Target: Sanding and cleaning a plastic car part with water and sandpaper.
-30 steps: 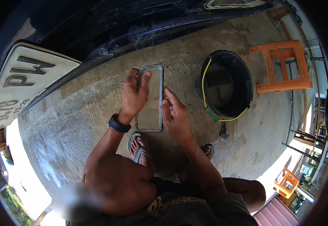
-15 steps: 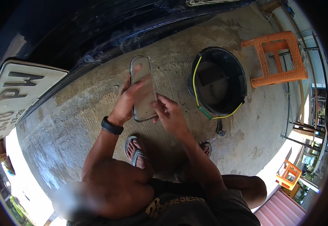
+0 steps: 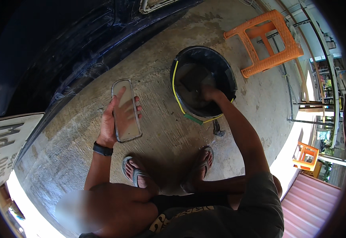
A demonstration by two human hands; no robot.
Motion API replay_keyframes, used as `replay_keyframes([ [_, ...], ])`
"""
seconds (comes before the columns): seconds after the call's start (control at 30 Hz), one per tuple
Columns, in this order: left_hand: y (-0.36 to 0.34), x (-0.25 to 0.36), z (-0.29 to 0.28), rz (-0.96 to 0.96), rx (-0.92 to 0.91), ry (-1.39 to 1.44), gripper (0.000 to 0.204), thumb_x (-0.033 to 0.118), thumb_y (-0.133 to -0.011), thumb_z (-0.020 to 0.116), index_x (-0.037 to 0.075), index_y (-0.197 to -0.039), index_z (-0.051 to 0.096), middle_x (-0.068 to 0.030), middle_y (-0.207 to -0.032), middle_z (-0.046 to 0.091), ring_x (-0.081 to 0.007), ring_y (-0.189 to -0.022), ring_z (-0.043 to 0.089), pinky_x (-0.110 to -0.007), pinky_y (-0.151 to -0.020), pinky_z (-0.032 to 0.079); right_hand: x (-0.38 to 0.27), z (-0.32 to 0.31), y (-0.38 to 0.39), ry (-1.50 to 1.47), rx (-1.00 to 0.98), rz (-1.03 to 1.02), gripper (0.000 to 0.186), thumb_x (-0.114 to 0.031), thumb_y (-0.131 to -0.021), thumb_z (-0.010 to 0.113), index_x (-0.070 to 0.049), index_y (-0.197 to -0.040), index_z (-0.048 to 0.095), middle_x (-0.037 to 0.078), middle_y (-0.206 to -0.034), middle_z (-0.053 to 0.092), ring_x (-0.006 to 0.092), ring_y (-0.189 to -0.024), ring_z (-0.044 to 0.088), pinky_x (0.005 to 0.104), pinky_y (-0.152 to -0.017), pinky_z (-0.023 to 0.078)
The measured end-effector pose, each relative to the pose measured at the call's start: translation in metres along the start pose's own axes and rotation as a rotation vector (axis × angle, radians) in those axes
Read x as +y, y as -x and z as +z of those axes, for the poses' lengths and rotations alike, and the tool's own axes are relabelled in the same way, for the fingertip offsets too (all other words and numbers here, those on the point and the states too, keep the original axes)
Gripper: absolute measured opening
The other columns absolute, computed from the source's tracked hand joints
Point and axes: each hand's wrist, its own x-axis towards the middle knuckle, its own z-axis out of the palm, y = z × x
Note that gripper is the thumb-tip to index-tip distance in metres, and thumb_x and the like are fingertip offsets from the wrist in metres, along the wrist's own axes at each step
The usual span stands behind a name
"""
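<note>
A clear, long lens cover (image 3: 126, 126) with rounded corners and a raised rim is held upright over the concrete. My left hand (image 3: 108, 119) grips it from behind; fingers show through the clear face and wrap round its right edge. To the right stands a black bucket (image 3: 225, 67) holding murky water, with a yellow handle and green grip (image 3: 193, 119). My right hand (image 3: 210, 94) reaches down into this bucket, its fingers hidden in the dark water. A dark flat shape (image 3: 191, 81), too dim to name, lies in the bucket beside that hand.
The dark blue vehicle body (image 3: 77, 59) with its white number plate (image 3: 10, 139) runs along the upper left. An orange plastic stool (image 3: 288, 51) lies tipped beyond the bucket; another orange stool (image 3: 306, 156) is farther right. My sandalled feet (image 3: 139, 174) are on the concrete floor.
My right hand has let go of the lens cover and moved right, down into the bucket. The left hand alone now holds the cover. The whole view has shifted.
</note>
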Motion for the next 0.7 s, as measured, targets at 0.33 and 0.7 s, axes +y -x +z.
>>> replay_keyframes([
  [0.33, 0.004, -0.009, -0.007, -0.046, 0.015, -0.035, 0.082, 0.059, -0.093, 0.059, 0.023, -0.159, 0.025, -0.0166, -0.146, 0.046, -0.0290, -0.117, 0.056, -0.047, -0.103, 0.045, -0.002, -0.042, 0.033, -1.082, -0.032, 0.032, 0.029, -0.018, -0.086, 0.075, 0.002, -0.107, 0.070, 0.007, -0.102, 0.073, 0.0164, -0.091, 0.068, 0.0340, -0.082, 0.052],
  [0.7, -0.005, -0.018, -0.003, -0.085, -0.032, 0.023, 0.078, 0.054, -0.097, 0.058, 0.021, -0.159, 0.025, -0.0163, -0.142, 0.049, -0.0285, -0.113, 0.058, -0.045, -0.101, 0.046, 0.003, -0.054, 0.058, -1.663, 0.039, 0.055, 0.019, -0.015, -0.095, 0.070, -0.002, -0.109, 0.067, 0.001, -0.100, 0.071, 0.0086, -0.088, 0.064, 0.0236, -0.077, 0.053],
])
